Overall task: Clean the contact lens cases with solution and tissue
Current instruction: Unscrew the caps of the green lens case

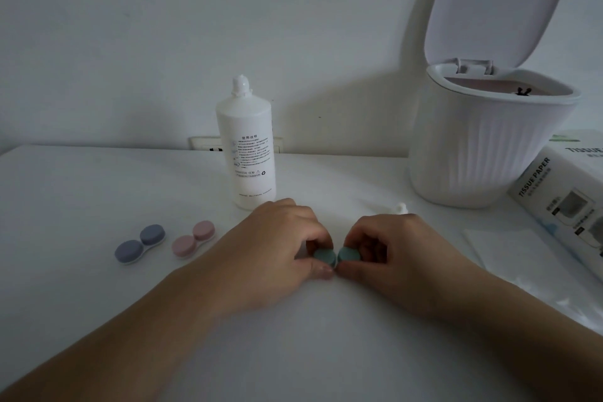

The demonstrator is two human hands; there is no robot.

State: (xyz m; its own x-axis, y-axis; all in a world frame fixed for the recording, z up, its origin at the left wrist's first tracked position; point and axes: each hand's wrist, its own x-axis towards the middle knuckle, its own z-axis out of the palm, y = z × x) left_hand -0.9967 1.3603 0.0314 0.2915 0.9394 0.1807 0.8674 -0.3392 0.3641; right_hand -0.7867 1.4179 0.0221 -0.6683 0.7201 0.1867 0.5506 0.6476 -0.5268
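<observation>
A teal contact lens case (336, 257) lies on the white table in front of me. My left hand (277, 245) pinches its left cap and my right hand (394, 248) pinches its right cap; the case's base is hidden by my fingers. A blue case (139, 243) and a pink case (193, 239) rest capped to the left. The white solution bottle (248, 143) stands upright just behind my left hand. A flat white tissue (509, 251) lies on the table at the right.
A white ribbed bin (489, 147) with its lid raised stands at the back right. A tissue paper pack (567, 202) lies at the right edge. A small white cap (400, 207) peeks out behind my right hand. A wall socket (205, 144) sits behind the bottle.
</observation>
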